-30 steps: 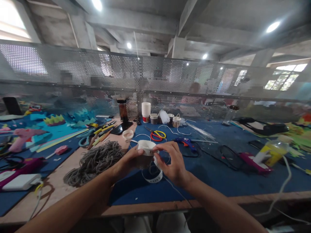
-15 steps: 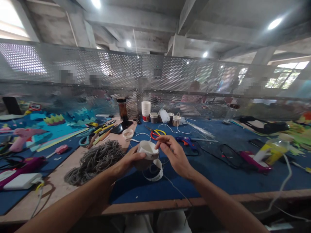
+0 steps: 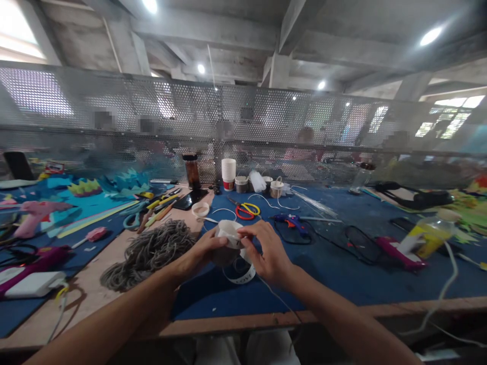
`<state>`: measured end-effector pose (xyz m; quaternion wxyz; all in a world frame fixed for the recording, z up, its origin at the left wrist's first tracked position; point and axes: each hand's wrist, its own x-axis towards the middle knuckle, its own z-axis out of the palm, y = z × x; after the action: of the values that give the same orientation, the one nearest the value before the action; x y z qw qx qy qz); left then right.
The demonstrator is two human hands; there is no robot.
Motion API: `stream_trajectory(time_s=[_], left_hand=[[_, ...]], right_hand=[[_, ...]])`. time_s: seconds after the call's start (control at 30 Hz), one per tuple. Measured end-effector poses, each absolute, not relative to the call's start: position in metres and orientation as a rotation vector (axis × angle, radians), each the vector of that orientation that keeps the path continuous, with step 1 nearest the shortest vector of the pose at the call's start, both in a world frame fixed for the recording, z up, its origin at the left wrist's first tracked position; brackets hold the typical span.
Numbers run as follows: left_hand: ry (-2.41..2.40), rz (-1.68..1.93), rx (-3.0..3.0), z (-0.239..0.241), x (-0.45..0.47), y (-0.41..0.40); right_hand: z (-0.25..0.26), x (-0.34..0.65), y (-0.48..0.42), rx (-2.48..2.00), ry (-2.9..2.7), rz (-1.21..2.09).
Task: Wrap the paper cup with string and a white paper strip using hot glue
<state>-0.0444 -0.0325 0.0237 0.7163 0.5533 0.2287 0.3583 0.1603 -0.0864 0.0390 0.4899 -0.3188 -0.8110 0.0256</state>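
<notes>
My left hand point(image 3: 203, 251) is wrapped round a small paper cup point(image 3: 227, 228), its thumb on the side below the white rim. The cup's lower part looks grey and is mostly in shadow. A white printed ribbon point(image 3: 243, 278) goes round the upper part of the cup, and its loose end curls below, showing the letters "LOVE" in part. My right hand point(image 3: 269, 251) is closed at the cup's right side, thumb and fingertips pinching the ribbon against it. A thin pale cord point(image 3: 277, 294) trails from beneath toward the table's front edge.
Left of the cup lies a heap of grey cord point(image 3: 152, 253). Beyond are a ribbon roll point(image 3: 200, 209), scissors point(image 3: 247, 209), a blue glue gun point(image 3: 292, 223), stacked paper cups point(image 3: 229, 172) and a phone point(image 3: 190, 199). A purple power strip point(image 3: 399, 253) and yellow bottle point(image 3: 431, 235) stand right.
My right hand has come down and left, from raised fingers by the rim to a pinch on the cup's side. My left hand and the cup have hardly moved.
</notes>
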Motion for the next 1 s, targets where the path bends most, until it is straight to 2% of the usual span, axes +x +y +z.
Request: stream_trajectory(time_s=[0.3, 0.63, 1.0], left_hand=[[0.503, 0.772, 1.224, 0.021, -0.047, -0.029], [0.455, 0.855, 1.135, 0.016, -0.050, -0.027], [0.537, 0.881, 1.194, 0.019, -0.041, -0.031]], right_hand=[[0.046, 0.166, -0.084, -0.811, -1.676, 0.048], [0.038, 0.160, -0.074, -0.873, -1.607, 0.636], [0.033, 0.156, -0.069, -0.959, -1.499, 0.606]])
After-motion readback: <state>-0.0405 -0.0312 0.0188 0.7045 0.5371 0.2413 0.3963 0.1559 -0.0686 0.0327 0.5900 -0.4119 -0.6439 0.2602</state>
